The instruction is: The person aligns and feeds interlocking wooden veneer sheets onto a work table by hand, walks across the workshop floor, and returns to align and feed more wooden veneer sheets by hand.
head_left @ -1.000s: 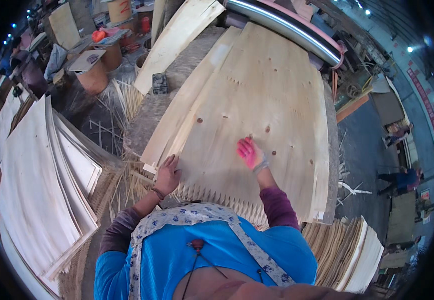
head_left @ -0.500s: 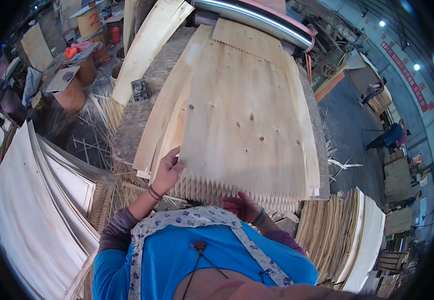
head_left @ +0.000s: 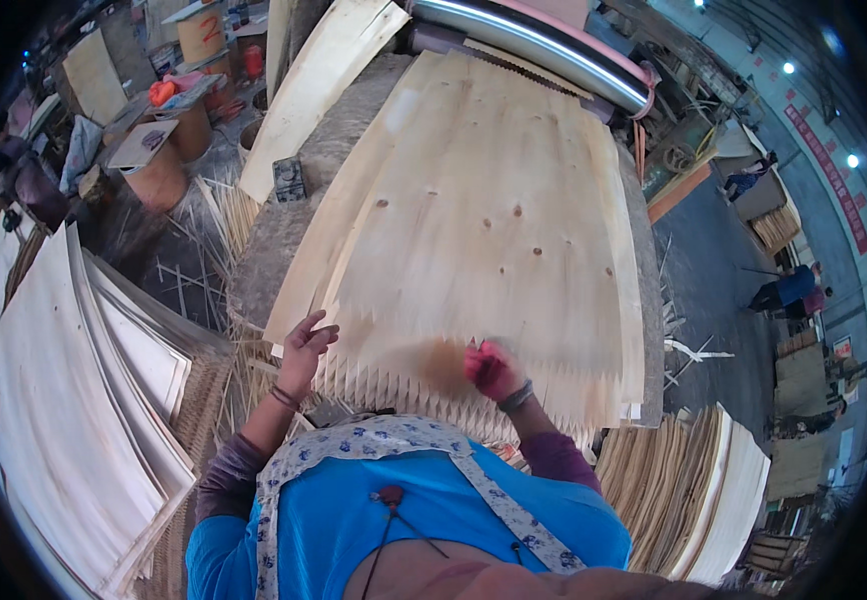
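A broad, pale wood veneer sheet [head_left: 474, 230] with dark knots lies before me, its near edge jagged. More veneer sheets lie under it, and their toothed ends [head_left: 404, 388] show at the near side. My left hand [head_left: 306, 350] is by the stack's near left corner, fingers apart and holding nothing. My right hand [head_left: 495, 370], reddish at the fingers and smeared by motion, is over the near edge of the top sheet. Whether its fingers grip anything is unclear. A brownish blur lies just left of it on the wood.
A shiny metal roller [head_left: 544, 45] spans the far end. Curved veneer sheets [head_left: 74, 420] stand at left, and a veneer stack [head_left: 674, 490] stands at right. A small dark block [head_left: 289, 180] rests on the table's left side. Other people [head_left: 789, 290] are far off right.
The top veneer sheet has shifted away from me, and the separate piece ahead of it has moved toward the roller. My left hand has left the sheet's edge; my right hand has moved forward.
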Tool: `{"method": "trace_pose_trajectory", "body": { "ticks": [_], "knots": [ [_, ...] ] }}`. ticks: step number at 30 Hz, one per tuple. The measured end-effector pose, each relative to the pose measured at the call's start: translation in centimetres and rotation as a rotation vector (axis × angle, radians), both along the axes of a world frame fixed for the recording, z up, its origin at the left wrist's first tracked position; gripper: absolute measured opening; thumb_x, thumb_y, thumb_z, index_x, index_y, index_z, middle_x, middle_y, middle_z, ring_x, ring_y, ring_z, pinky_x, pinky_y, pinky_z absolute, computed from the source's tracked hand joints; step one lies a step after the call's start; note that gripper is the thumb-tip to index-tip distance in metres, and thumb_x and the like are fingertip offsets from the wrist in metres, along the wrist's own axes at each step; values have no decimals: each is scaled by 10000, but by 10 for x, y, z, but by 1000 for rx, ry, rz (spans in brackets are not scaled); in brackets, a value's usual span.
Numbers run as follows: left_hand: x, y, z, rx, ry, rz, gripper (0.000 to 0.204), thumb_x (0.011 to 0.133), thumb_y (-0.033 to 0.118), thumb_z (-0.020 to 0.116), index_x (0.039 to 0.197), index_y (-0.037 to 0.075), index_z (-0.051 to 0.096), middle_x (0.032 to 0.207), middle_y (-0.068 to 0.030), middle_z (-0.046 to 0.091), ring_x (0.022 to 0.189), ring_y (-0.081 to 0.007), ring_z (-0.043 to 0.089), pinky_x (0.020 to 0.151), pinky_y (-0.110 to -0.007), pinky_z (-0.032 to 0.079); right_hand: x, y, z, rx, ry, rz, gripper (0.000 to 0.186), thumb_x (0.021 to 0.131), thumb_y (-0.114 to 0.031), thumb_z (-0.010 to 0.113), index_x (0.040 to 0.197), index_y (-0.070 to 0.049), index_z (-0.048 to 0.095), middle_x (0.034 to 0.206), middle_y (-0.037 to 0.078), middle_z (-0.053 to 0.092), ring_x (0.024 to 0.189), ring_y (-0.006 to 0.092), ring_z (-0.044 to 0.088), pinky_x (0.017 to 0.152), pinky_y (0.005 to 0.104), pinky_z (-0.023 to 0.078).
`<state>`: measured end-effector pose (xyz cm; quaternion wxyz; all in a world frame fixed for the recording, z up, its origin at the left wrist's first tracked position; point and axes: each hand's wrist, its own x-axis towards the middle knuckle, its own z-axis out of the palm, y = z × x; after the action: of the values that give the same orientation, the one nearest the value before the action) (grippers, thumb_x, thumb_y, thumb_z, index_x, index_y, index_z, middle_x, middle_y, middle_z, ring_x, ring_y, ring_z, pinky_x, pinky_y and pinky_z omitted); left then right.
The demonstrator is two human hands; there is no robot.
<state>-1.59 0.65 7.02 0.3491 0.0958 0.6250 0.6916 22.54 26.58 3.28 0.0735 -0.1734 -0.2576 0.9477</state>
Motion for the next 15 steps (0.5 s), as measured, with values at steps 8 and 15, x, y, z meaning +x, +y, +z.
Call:
{"method": "trace_pose_trajectory", "body": {
  "ticks": [8, 15],
  "knots": [
    [8, -9, -18, -60, 49, 45, 415, 813, 51, 518, 1221, 18, 446, 961, -112, 628, 886, -152, 580, 791, -257, 419, -80, 112, -31, 4, -125, -103, 167, 792, -257, 567, 886, -126, 609, 1034, 98, 609, 922, 226, 577, 786, 386, 456],
    [7, -4, -50, -230, 550, -16, 427, 775, 90, 559, 1183, 2, 471, 1053, -164, 577, 962, -258, 551, 874, -332, 410, -153, 173, -27, -84, 82, -393, 168, 759, -235, 617, 830, -85, 584, 930, 89, 611, 947, 256, 562, 840, 408, 442]
  ]
}}
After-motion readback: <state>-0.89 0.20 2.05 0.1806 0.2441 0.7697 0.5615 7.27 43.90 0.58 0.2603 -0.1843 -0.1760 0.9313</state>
